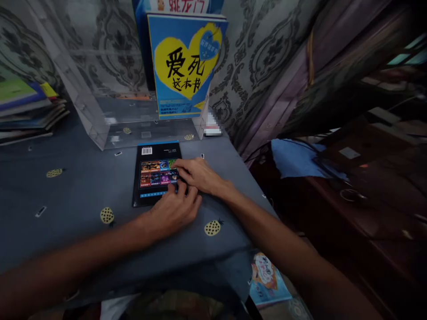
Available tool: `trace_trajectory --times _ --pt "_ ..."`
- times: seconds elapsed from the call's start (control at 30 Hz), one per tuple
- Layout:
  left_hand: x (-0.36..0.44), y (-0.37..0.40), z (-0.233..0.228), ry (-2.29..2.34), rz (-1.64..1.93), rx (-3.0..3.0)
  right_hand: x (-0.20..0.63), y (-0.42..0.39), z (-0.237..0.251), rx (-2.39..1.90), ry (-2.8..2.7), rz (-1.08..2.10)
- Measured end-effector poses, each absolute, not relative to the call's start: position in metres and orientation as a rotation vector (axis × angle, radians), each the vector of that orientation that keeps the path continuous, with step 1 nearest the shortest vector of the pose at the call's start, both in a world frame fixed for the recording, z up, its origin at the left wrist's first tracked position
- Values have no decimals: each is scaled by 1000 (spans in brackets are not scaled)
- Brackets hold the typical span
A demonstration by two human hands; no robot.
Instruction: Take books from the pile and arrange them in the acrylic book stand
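**Head view: both hands flat on a thin black book**

Your left hand [175,210] and right hand [196,174] press on the black book [154,174], lying flat on the grey tablecloth [66,191], at 6 o'clock from the clear stand [100,111]. Neither hand grasps it. It looks light, flexible, glossy; pinch its right edge.

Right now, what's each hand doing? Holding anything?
Left hand: fingers bent, resting on the black book's right edge; grip unclear.
Right hand: open, fingers flat on the book.
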State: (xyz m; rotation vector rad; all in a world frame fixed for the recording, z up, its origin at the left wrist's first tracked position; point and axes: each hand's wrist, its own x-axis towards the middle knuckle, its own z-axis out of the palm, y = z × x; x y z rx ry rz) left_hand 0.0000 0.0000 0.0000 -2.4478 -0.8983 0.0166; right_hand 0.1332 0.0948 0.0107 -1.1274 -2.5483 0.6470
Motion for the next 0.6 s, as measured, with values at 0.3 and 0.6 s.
trace_trajectory --times 0.3,0.6 --pt "-6 9 4 -922 -52 -2548 134 98 7 -1202 -2474 625" --pt "-13 21 6 -1076 -37 -2662 135 107 -8 -1073 -2412 542"
